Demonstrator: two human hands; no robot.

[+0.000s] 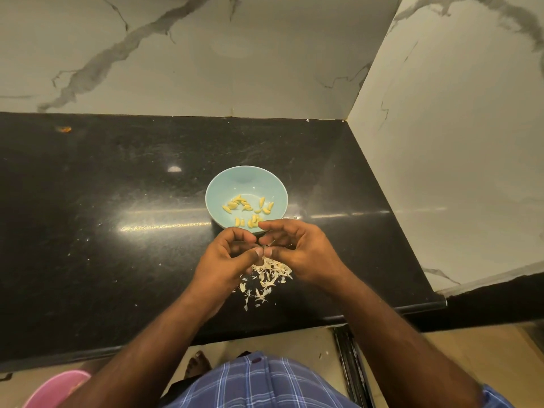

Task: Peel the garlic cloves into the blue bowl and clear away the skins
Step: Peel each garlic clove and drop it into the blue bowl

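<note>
A light blue bowl point(223, 187) stands on the black counter point(117, 201) and holds several peeled yellowish garlic cloves point(248, 209). Just in front of the bowl my left hand point(226, 257) and my right hand point(297, 250) meet, fingers curled. Both pinch a small garlic clove point(265, 249) between thumbs and fingertips; most of it is hidden by the fingers. Under the hands lies a pile of pale papery skins point(269, 278), scattered toward the counter's front edge.
Marble-patterned walls rise behind the counter and along its right side point(441, 142). The counter's front edge point(323, 318) runs just below the skins. A pink object point(56, 387) sits on the floor at lower left. Small skin flecks dot the counter.
</note>
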